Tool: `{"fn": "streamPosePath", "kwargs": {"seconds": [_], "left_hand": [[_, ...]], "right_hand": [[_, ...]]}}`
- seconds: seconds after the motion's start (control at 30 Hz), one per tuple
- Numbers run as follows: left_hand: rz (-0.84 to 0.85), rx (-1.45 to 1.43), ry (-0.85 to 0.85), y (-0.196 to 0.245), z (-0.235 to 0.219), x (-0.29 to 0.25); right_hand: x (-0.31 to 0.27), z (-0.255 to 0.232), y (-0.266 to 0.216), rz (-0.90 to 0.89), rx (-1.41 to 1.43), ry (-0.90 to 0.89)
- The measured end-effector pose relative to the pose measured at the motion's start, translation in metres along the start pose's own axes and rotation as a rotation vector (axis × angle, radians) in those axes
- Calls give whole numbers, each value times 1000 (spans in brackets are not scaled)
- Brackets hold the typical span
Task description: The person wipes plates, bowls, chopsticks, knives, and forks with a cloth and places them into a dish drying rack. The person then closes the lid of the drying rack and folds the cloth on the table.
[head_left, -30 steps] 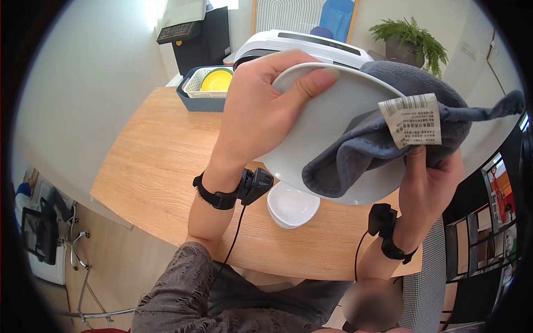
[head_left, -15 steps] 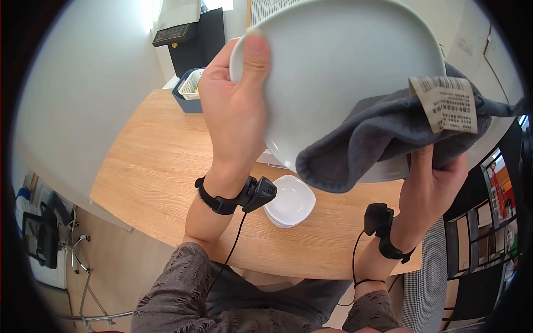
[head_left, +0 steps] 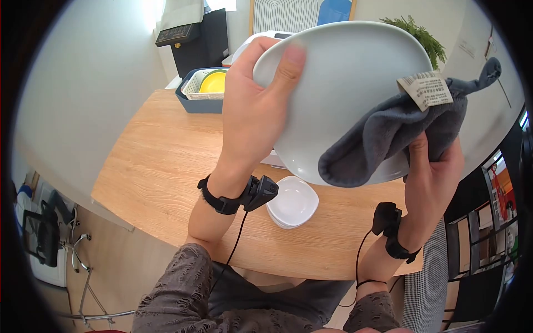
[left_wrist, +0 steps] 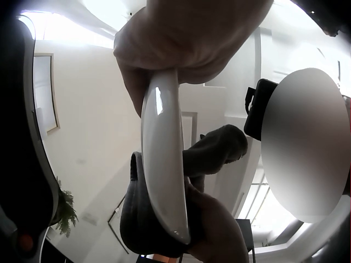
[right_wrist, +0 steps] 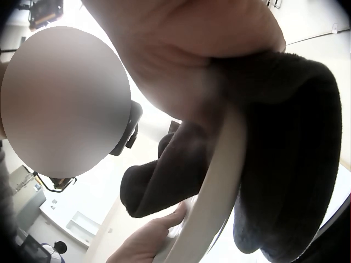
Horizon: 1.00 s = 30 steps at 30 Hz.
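A large white plate [head_left: 344,72] is held up above the table, its broad face toward the head camera. My left hand [head_left: 256,105] grips its left rim, thumb on the near face and fingers behind. With my right hand [head_left: 436,166] I pinch the lower right rim through a dark grey cloth [head_left: 383,127]. The cloth folds over both faces of the plate [left_wrist: 164,159], as the left wrist view shows, and carries a white printed label [head_left: 426,90]. Below the plate, stacked white bowls [head_left: 294,201] stand on the table.
On the wooden table [head_left: 150,161], a blue bin [head_left: 200,105] at the back left holds a white basket [head_left: 194,87] with a yellow dish [head_left: 213,83]. A white appliance [head_left: 244,44] stands partly hidden behind the plate. Cables run from both wrist cameras.
The plate rose and turned more face-on to the head camera, then came down slightly and to the right. Both hands kept hold; the cloth stays at the lower right rim.
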<state>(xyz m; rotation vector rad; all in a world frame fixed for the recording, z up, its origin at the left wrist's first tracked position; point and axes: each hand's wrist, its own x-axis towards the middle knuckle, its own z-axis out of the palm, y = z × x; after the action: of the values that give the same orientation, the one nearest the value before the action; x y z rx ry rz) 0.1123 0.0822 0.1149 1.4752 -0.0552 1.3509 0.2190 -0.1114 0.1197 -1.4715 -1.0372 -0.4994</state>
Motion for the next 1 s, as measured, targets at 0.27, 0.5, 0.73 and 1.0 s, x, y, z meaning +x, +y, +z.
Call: {"fn": "streamPosePath", "kwargs": {"seconds": [0.27,0.5,0.73,1.0], "left_hand": [[59,25,-15,3,-4,-1],[123,128,-47,4,-6,-1],[164,4,-30,1,-8,-3],[156,-203,331,8,2,-1]], "right_hand": [[0,6,2,29,-105,-24],[4,12,9,72,-75,-44],[3,20,9,-19,-186,21],[-6,24,11,-177,-84,148]]}}
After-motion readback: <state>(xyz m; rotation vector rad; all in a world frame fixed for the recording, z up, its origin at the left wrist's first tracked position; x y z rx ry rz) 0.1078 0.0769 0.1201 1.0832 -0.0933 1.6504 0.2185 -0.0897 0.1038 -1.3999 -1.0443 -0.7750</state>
